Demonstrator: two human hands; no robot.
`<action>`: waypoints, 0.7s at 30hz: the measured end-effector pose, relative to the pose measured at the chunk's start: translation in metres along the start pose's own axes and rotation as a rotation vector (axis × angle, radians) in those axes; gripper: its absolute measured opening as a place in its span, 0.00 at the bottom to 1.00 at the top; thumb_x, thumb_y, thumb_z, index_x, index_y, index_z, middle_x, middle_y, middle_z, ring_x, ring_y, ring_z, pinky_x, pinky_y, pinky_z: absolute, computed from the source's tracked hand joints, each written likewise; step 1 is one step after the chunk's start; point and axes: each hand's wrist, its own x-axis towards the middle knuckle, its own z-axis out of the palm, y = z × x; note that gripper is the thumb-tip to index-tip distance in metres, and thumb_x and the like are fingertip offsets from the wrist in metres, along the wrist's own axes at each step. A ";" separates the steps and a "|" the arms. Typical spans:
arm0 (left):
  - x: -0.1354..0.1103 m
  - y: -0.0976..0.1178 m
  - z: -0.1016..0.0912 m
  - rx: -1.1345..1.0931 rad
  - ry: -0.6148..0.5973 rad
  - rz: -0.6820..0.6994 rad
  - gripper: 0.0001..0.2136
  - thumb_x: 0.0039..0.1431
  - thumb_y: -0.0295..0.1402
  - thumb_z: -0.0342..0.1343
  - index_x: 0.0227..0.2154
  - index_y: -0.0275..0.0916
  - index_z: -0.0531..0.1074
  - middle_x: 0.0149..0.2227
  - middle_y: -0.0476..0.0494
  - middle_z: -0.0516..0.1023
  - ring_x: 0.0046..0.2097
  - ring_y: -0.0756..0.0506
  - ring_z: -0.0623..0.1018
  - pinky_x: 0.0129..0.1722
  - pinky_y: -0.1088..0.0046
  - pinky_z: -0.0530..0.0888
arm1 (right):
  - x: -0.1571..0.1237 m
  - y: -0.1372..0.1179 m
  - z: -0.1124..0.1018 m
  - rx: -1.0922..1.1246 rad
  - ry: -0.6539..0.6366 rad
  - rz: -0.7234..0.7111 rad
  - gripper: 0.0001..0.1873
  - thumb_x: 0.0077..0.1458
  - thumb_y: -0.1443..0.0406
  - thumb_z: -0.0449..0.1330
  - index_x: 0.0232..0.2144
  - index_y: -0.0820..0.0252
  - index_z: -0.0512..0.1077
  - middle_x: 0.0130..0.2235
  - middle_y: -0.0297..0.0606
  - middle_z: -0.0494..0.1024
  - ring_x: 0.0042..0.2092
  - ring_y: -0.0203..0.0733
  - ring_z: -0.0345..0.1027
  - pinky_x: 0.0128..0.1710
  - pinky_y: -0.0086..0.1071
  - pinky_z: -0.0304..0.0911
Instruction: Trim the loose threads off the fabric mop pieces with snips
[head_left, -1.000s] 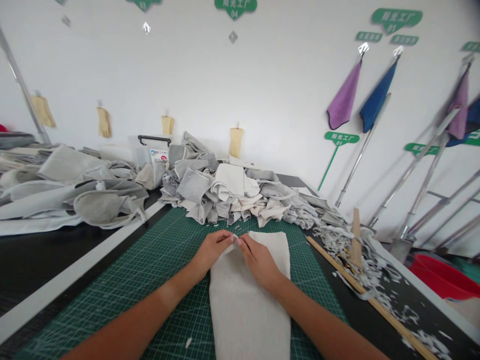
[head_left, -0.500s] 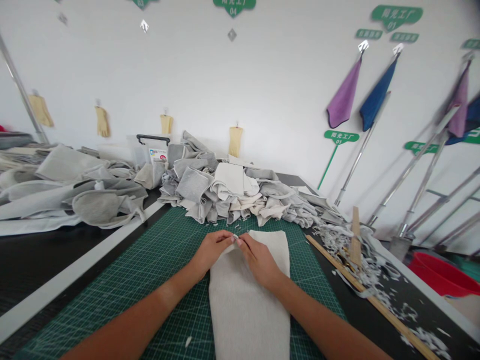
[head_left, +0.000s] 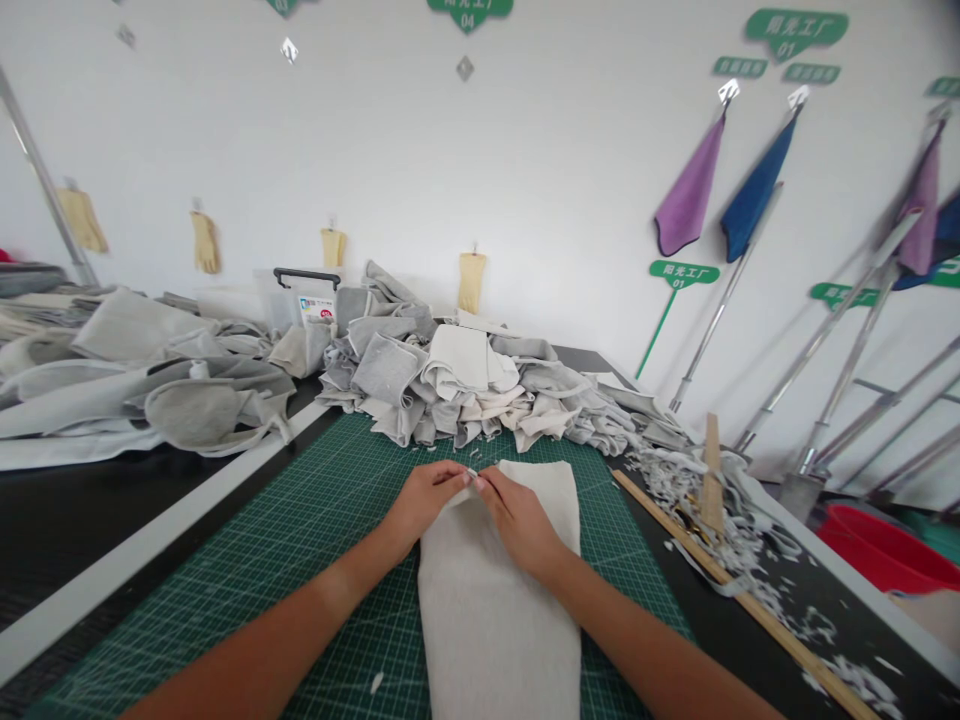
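Observation:
A flat piece of beige cloth lies on a green cutting mat, its lower end running out of view. My left hand and my right hand meet at its top edge, their fingertips pinching the cloth close together. Tiny white fibres or scraps show at the fingertips. Exactly what lies between the fingers is partly hidden by them.
A large heap of grey and cream cloth pieces stands beyond the mat, with more grey cloth at left. At right lie a wooden ruler, white trimmings and a red basin.
Both hands stay pinched at the same spot on the cloth. The whole view has shifted only slightly.

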 end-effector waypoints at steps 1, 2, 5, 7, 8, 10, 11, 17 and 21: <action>0.000 0.000 0.000 -0.001 0.001 0.003 0.13 0.57 0.40 0.58 0.36 0.35 0.79 0.38 0.41 0.82 0.42 0.43 0.79 0.43 0.71 0.72 | 0.000 0.000 0.000 0.000 0.002 0.000 0.20 0.70 0.52 0.42 0.36 0.55 0.66 0.30 0.31 0.71 0.32 0.38 0.65 0.33 0.29 0.53; 0.000 -0.001 0.000 -0.003 0.001 0.005 0.13 0.57 0.40 0.58 0.37 0.35 0.79 0.38 0.41 0.82 0.42 0.43 0.79 0.43 0.70 0.72 | 0.000 0.000 0.001 0.001 0.003 0.000 0.20 0.70 0.52 0.42 0.36 0.55 0.66 0.30 0.31 0.71 0.32 0.38 0.65 0.33 0.29 0.53; 0.000 -0.002 0.000 -0.006 -0.001 0.006 0.13 0.57 0.40 0.58 0.37 0.35 0.79 0.38 0.41 0.82 0.42 0.43 0.79 0.43 0.70 0.72 | -0.001 0.001 0.001 0.000 0.006 -0.002 0.19 0.70 0.53 0.42 0.35 0.55 0.66 0.30 0.31 0.70 0.31 0.38 0.64 0.32 0.29 0.53; 0.000 -0.003 0.000 -0.009 0.001 0.007 0.13 0.57 0.40 0.58 0.37 0.35 0.79 0.38 0.41 0.82 0.42 0.42 0.79 0.43 0.70 0.72 | -0.001 0.000 0.001 0.000 0.007 -0.005 0.19 0.70 0.53 0.43 0.35 0.55 0.66 0.29 0.31 0.70 0.31 0.38 0.64 0.32 0.29 0.53; 0.000 -0.003 0.000 -0.010 0.003 0.008 0.13 0.56 0.41 0.58 0.37 0.35 0.79 0.38 0.41 0.82 0.42 0.42 0.79 0.43 0.70 0.72 | -0.001 0.000 0.001 0.000 0.008 -0.007 0.19 0.70 0.53 0.43 0.35 0.55 0.66 0.29 0.31 0.71 0.31 0.38 0.64 0.32 0.29 0.54; 0.000 -0.003 0.000 -0.010 0.005 0.009 0.14 0.56 0.41 0.59 0.36 0.35 0.79 0.38 0.41 0.82 0.42 0.42 0.79 0.43 0.70 0.72 | -0.001 0.000 0.001 0.000 0.007 -0.012 0.19 0.70 0.53 0.43 0.35 0.55 0.66 0.30 0.31 0.71 0.31 0.38 0.65 0.33 0.29 0.54; 0.000 -0.003 0.000 -0.010 0.004 0.008 0.14 0.56 0.41 0.59 0.36 0.35 0.79 0.38 0.41 0.82 0.41 0.42 0.79 0.43 0.70 0.72 | -0.001 0.000 0.001 -0.001 0.007 -0.012 0.19 0.70 0.53 0.42 0.35 0.55 0.66 0.30 0.31 0.71 0.32 0.38 0.65 0.33 0.29 0.54; 0.001 -0.003 0.000 -0.019 -0.009 0.004 0.13 0.56 0.41 0.59 0.35 0.35 0.79 0.37 0.43 0.83 0.39 0.44 0.79 0.40 0.72 0.71 | 0.000 0.002 0.001 0.000 0.010 -0.019 0.20 0.70 0.53 0.42 0.34 0.56 0.65 0.29 0.31 0.70 0.32 0.38 0.65 0.33 0.29 0.54; 0.002 -0.004 0.000 -0.018 -0.007 0.007 0.14 0.56 0.42 0.59 0.35 0.36 0.79 0.37 0.43 0.83 0.40 0.43 0.79 0.41 0.72 0.71 | 0.001 0.003 0.002 0.000 0.005 -0.010 0.19 0.70 0.53 0.42 0.35 0.55 0.66 0.30 0.31 0.70 0.32 0.38 0.65 0.33 0.29 0.54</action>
